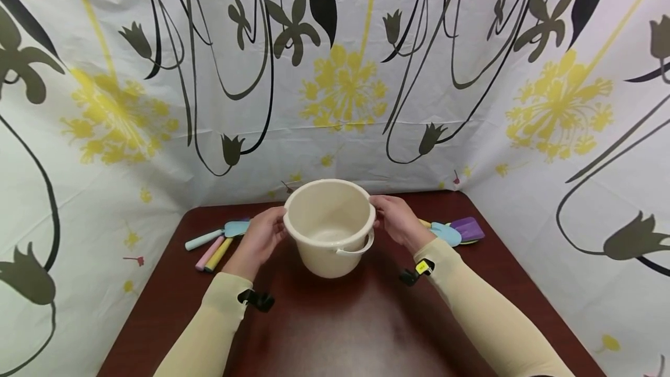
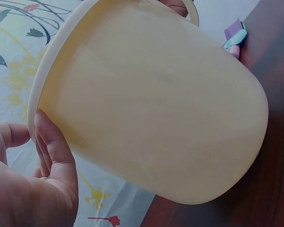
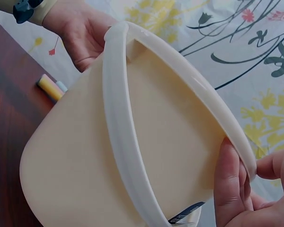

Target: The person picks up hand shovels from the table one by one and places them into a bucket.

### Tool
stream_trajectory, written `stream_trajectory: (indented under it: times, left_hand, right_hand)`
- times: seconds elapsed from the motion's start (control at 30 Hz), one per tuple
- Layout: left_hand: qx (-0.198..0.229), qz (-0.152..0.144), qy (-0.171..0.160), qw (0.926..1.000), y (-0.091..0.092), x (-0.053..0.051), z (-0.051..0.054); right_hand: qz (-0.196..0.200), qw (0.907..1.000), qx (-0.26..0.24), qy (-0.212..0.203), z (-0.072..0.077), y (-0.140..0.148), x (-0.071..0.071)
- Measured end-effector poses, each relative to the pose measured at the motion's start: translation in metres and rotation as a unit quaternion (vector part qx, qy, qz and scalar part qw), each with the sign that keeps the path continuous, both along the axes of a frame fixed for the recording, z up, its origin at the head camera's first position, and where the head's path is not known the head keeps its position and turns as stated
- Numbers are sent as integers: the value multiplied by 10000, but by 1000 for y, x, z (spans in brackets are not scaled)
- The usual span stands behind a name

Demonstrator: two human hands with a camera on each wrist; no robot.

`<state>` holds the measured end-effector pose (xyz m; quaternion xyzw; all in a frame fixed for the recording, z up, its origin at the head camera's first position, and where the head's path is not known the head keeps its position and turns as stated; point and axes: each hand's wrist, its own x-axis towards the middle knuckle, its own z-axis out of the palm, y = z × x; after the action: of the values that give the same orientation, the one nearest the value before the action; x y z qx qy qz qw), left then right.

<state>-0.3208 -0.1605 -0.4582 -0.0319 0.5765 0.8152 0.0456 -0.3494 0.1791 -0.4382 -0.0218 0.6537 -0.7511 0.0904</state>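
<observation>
- Head view: bright, mostly even light over the white curtain, details fairly crisp.
- A pale sheen spreads across the near middle of the bench; darker shadow lies beneath the bucket and alongside the right sleeve, suggesting light from above.
- Wide-angle stretching enlarges the curtain's print toward the side edges.
- Both wrist views: dimmer, muted, low in contrast, the bench very dark.
- Left wrist view: hazy, cool-tinted; distant coloured tools look soft.
- Right wrist view: faint highlights along the bucket's rim.

Cream bucket, mouth up, handle lowered, between left hand and right hand
</observation>
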Motion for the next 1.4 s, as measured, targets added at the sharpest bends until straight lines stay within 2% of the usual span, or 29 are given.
stream_trajectory:
  times: [0.13,0.33,0.6,0.87,1.07,1.4]
  left_hand:
    - [-41,-64,87,9999,-2,7,-3]
    - [-164,-205,74,9996,-4,18,-6]
    - [-134,-67,-50,9999,-2,28,-11]
    - [-95,-68,-100,9999,-2,33,-17]
    - [-198,-22,-80,9998,-1,37,-16]
    - [22,36,-37,10000,3,40,-21]
  right_hand:
    - [65,9999,138,-63,-2,1,9]
    - [170,9998,-12,-142,-8,4,17]
    - [250,9991,-258,-210,-9,5,27]
    - [343,9988,-228,-274,-11,8,34]
    - [406,9988,-182,-215,-12,10,39]
    - [384,9989,-137,-243,-17,12,45]
